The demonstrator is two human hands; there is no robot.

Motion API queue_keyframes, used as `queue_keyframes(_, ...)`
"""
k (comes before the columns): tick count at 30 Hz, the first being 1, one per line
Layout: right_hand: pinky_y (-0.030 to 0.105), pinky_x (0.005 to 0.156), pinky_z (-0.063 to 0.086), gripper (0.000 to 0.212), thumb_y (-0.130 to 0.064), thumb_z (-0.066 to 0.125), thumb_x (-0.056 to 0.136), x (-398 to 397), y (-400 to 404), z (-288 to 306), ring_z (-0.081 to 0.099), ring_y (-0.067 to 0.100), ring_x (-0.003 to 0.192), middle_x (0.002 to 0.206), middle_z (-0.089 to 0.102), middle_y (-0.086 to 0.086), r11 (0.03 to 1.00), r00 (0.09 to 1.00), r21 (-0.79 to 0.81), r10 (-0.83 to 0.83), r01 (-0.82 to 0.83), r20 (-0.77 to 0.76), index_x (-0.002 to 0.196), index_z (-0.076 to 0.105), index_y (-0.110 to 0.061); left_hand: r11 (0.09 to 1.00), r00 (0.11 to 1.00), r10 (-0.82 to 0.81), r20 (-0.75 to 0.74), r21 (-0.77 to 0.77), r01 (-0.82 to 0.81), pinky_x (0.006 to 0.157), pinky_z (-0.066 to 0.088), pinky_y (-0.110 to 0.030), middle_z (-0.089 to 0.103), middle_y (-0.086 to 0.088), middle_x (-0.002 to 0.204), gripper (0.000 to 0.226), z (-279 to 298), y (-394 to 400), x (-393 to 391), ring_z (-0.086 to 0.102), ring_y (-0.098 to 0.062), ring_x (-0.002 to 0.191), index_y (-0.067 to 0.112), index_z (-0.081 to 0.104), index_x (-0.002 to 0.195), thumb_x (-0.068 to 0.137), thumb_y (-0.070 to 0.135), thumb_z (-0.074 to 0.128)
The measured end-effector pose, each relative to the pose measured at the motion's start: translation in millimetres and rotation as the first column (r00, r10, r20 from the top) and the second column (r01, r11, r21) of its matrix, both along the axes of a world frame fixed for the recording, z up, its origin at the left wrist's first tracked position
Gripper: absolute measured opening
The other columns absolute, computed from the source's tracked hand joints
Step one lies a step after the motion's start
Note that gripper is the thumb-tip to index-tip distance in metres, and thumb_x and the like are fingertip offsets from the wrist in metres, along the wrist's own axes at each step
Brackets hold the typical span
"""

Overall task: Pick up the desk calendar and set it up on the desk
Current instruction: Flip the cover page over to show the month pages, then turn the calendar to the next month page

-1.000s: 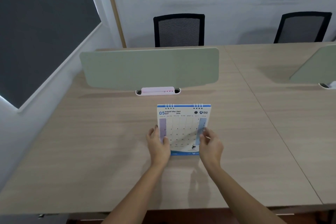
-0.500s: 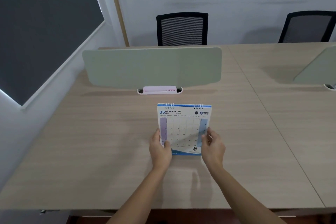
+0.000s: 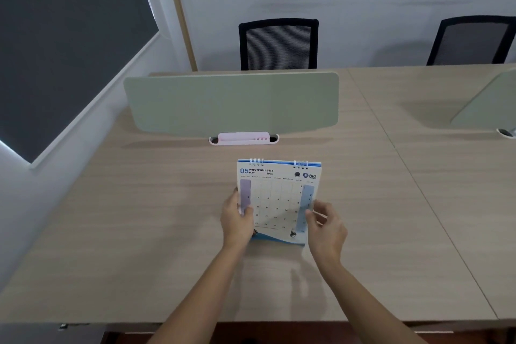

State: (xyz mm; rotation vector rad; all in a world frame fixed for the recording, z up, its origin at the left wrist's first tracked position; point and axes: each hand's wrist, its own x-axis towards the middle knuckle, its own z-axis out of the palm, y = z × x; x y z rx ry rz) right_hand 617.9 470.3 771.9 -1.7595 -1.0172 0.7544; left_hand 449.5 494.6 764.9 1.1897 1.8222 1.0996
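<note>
A white desk calendar (image 3: 277,198) with blue trim and wire rings along its top shows the May page. It is tilted up off the wooden desk (image 3: 139,218), its page facing me. My left hand (image 3: 237,218) grips its left edge, thumb on the purple column. My right hand (image 3: 325,227) pinches its lower right edge, fingers partly behind the page. The back of the calendar is hidden.
A pale green divider panel (image 3: 231,103) stands across the desk behind the calendar, with a pink and white cable tray (image 3: 243,139) at its foot. Two black mesh chairs (image 3: 278,45) stand beyond. A second divider (image 3: 491,103) is at the right.
The calendar has lifted slightly at its lower edge and tilted more toward me. My right hand has shifted a little outward along the right edge.
</note>
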Motion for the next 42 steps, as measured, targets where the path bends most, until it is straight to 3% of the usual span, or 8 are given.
queue_keyframes(4,0.022,0.050,0.043,0.025,-0.023,0.072,0.079,8,2,2,0.062,0.019,0.067,0.071,0.063,0.004,0.998,0.998,-0.025,0.064,-0.064,0.021,0.074,0.054,-0.007,0.999,0.998,-0.001,-0.067,-0.050,-0.003,0.096,0.052,-0.035,0.052,-0.006,0.119,0.045,-4,-4,-1,0.058,-0.019,0.104,0.021,0.052,0.130,0.086,0.013,0.052)
queue_keyframes(9,0.028,0.057,0.052,0.018,-0.017,0.074,0.078,30,5,10,0.068,0.024,0.070,0.073,0.071,0.008,0.984,0.977,-0.056,0.160,-0.169,-0.141,0.065,0.061,-0.015,0.998,0.998,0.039,0.040,-0.044,-0.038,0.076,0.052,-0.033,0.070,-0.008,0.091,0.017,9,-18,-9,0.062,-0.017,0.079,0.010,0.065,0.088,0.091,0.015,0.049)
queue_keyframes(12,0.035,0.066,0.058,0.013,-0.012,0.069,0.082,43,0,24,0.070,0.030,0.073,0.076,0.076,0.012,0.941,0.879,-0.018,0.308,-0.338,-0.364,0.072,0.068,-0.003,0.994,0.959,-0.006,0.282,-0.100,0.035,0.062,0.052,-0.026,0.074,-0.006,0.081,0.023,29,-24,-28,0.067,-0.017,0.069,0.006,0.068,0.082,0.093,0.020,0.054)
queue_keyframes(16,0.035,0.080,0.056,0.031,-0.032,0.063,0.085,71,27,61,0.069,0.021,0.074,0.092,0.073,0.011,0.923,0.758,0.007,0.319,-0.384,-0.569,0.096,0.070,-0.004,0.984,0.708,-0.056,0.704,-0.079,0.157,0.093,0.048,-0.039,0.069,-0.011,0.118,0.050,45,4,-53,0.066,-0.024,0.104,0.008,0.067,0.116,0.096,0.045,0.040)
queue_keyframes(22,0.040,0.100,0.045,0.032,-0.033,0.041,0.097,39,64,105,0.053,0.020,0.119,0.136,0.053,-0.003,0.869,0.834,0.169,0.494,-0.465,-0.245,0.125,0.056,-0.039,0.956,0.905,-0.194,0.379,-0.134,0.262,0.070,0.048,-0.018,0.068,0.000,0.103,0.024,42,23,-25,0.063,0.000,0.081,0.022,0.063,0.094,0.092,0.004,0.049)
queue_keyframes(27,0.014,0.087,0.035,0.050,-0.005,0.043,0.091,29,71,84,0.048,0.012,0.090,0.114,0.044,0.005,0.945,0.946,0.080,0.308,-0.317,0.105,0.134,0.047,-0.029,0.939,0.928,-0.284,0.242,-0.127,0.320,0.105,0.045,-0.040,0.065,-0.002,0.127,0.026,28,34,-23,0.059,-0.019,0.118,0.018,0.062,0.117,0.093,0.019,0.052)
queue_keyframes(31,0.042,0.089,0.049,0.042,-0.005,0.052,0.085,28,58,39,0.055,0.022,0.104,0.118,0.052,0.006,0.967,0.971,-0.093,0.236,-0.237,-0.023,0.124,0.041,-0.015,0.927,0.919,-0.317,0.233,-0.130,0.352,0.097,0.047,-0.032,0.064,0.003,0.125,0.031,20,31,-20,0.058,-0.016,0.116,0.019,0.055,0.125,0.095,0.017,0.049)
queue_keyframes(42,0.048,0.095,0.051,0.036,-0.007,0.064,0.082,65,74,11,0.062,0.024,0.109,0.119,0.067,0.005,0.851,0.901,-0.302,0.428,-0.429,-0.073,0.116,0.057,-0.014,0.874,0.843,-0.444,0.305,-0.061,0.482,0.080,0.050,-0.019,0.064,0.009,0.110,0.027,12,68,-8,0.062,-0.005,0.100,0.016,0.052,0.123,0.098,0.014,0.041)
